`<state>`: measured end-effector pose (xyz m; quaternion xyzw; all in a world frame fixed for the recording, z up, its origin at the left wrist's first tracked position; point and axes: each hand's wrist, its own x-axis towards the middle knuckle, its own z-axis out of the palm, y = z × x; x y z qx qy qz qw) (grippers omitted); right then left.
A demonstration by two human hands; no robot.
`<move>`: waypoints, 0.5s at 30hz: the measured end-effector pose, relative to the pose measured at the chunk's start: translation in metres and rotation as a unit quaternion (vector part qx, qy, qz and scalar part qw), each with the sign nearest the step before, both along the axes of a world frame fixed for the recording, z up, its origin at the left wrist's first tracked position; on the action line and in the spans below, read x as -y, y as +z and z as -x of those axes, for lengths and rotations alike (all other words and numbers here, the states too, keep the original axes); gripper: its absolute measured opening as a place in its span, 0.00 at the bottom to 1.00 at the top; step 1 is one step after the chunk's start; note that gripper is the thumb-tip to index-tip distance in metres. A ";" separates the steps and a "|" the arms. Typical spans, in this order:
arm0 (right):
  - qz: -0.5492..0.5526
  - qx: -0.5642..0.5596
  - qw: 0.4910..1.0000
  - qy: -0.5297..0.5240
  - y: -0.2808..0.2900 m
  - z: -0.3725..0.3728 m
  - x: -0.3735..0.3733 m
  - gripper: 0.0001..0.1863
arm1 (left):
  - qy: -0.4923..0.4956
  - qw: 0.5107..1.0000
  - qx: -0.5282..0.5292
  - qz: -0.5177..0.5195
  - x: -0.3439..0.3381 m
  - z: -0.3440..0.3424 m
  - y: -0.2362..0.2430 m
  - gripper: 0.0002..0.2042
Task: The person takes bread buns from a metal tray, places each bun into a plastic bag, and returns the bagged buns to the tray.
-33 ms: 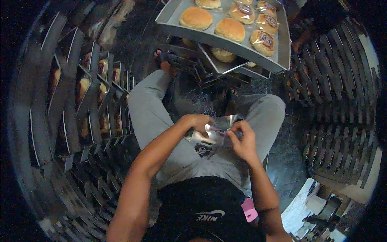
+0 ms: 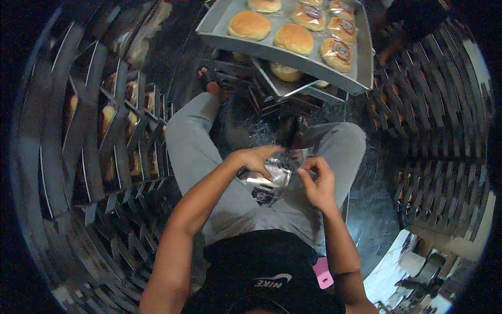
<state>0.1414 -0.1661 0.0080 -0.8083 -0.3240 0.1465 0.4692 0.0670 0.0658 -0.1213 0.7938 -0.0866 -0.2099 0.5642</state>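
Over my lap, a stack of clear plastic bags with dark printing [image 2: 264,191] lies between my thighs. My left hand [image 2: 256,160] is over the upper one, its fingers stretched forward and its thumb apart, lying against the shiny film. Close to the bag's right side is my right hand [image 2: 318,180], thumb and forefinger pinched together. Whether film is caught between those fingertips is too small to tell. Ahead of me a metal tray [image 2: 235,41] holds bare round buns [image 2: 249,25] on its left and bagged buns [image 2: 336,54] on its right.
Tall racks of dark trays [image 2: 86,133] with buns stand at my left, and more stacked trays [image 2: 439,183] at my right. Under the front tray are other trays [image 2: 269,78] with buns. A person in dark clothes [image 2: 413,23] is at the far right.
My left fingers have straightened and spread from the film. My right fingertips, which pinched the bag's edge, have drawn slightly away to the right. The tray appears slightly farther left.
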 end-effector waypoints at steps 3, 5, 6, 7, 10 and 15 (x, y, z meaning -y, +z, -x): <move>0.001 -0.116 0.987 -0.114 0.003 -0.007 0.017 0.10 | 0.188 0.901 0.080 0.382 0.018 -0.002 0.078 0.35; -0.124 -0.195 0.964 -0.129 -0.002 -0.008 0.012 0.10 | 0.330 0.827 0.054 0.453 0.034 0.006 0.090 0.25; -0.212 -0.243 0.936 -0.141 -0.002 -0.005 -0.001 0.11 | 0.416 0.810 0.028 0.413 0.041 0.010 0.084 0.20; -0.257 -0.288 0.912 -0.139 -0.002 -0.006 -0.006 0.11 | 0.501 0.781 -0.001 0.372 0.048 0.009 0.090 0.15; -0.264 -0.371 0.881 -0.126 0.003 -0.004 -0.014 0.11 | 0.540 0.774 0.043 0.326 0.049 0.016 0.108 0.08; -0.091 -0.153 0.981 -0.082 0.017 -0.014 -0.038 0.07 | 0.659 0.680 -0.023 0.320 0.018 0.037 0.090 0.08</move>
